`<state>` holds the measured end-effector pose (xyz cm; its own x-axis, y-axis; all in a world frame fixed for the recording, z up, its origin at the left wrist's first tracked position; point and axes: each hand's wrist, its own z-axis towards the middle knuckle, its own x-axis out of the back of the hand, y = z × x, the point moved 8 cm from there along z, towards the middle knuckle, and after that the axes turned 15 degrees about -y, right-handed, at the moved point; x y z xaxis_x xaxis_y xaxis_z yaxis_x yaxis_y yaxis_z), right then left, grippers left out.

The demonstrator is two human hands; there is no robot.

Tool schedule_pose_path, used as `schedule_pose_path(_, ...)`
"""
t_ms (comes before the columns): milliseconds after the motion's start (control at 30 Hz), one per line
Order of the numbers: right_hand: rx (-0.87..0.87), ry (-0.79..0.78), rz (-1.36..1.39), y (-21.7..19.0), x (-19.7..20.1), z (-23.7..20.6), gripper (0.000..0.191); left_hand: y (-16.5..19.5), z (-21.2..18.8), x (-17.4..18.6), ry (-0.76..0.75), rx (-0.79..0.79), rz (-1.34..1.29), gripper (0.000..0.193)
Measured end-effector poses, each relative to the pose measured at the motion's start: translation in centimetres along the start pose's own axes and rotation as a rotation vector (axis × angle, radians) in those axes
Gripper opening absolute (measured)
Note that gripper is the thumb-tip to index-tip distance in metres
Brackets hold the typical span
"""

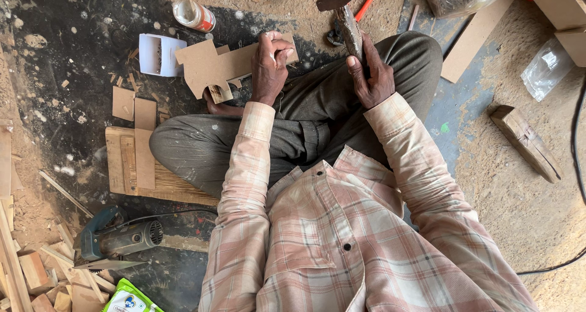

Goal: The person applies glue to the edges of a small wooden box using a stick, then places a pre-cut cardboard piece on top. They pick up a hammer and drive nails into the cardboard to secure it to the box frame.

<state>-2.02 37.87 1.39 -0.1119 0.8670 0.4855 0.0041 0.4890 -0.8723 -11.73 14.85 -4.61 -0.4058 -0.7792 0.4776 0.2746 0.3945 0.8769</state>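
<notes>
Cardboard cutout [215,65], brown and notched, is lying across your left knee, where your left hand [270,65] is pinching its right edge with fingers curled shut over it, keeping the sheet flat and steady out in front of you. Hammer [343,16], worn, with its dark head pointing away from you, is standing upright in your right hand [370,74], fingers wrapped closed around the lower handle, so the head is hovering just beside the cutout's held edge. You are sitting cross-legged on the dusty floor [519,208], both items within easy reach over your lap. Wooden board [131,162] with two cardboard strips on it is resting by your left leg; an electric power tool [119,239] is lying near offcuts, well apart; a small white box [160,54] is sitting just beyond the cutout.
</notes>
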Motion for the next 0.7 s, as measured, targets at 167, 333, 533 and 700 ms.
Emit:
schedule_pose_path(167,-0.003,0.000,0.001,0.1,-0.1,0.0,0.055,0.2,0.1,0.0,-0.003,0.000,0.037,0.029)
schedule_pose_path(333,0.004,-0.007,-0.039,0.1,-0.2,-0.1,0.056,1.0,-0.1,0.0,0.006,-0.046,0.098,0.027)
schedule_pose_path(533,0.108,-0.033,-0.139,-1.3,-0.3,-0.2,0.054,1.1,-0.7,-0.3,0.018,-0.056,0.116,0.027)
schedule_pose_path(700,0.203,-0.058,-0.366,-3.7,-0.8,-0.9,0.055,0.9,-1.0,-0.5,0.022,-0.112,0.097,0.032)
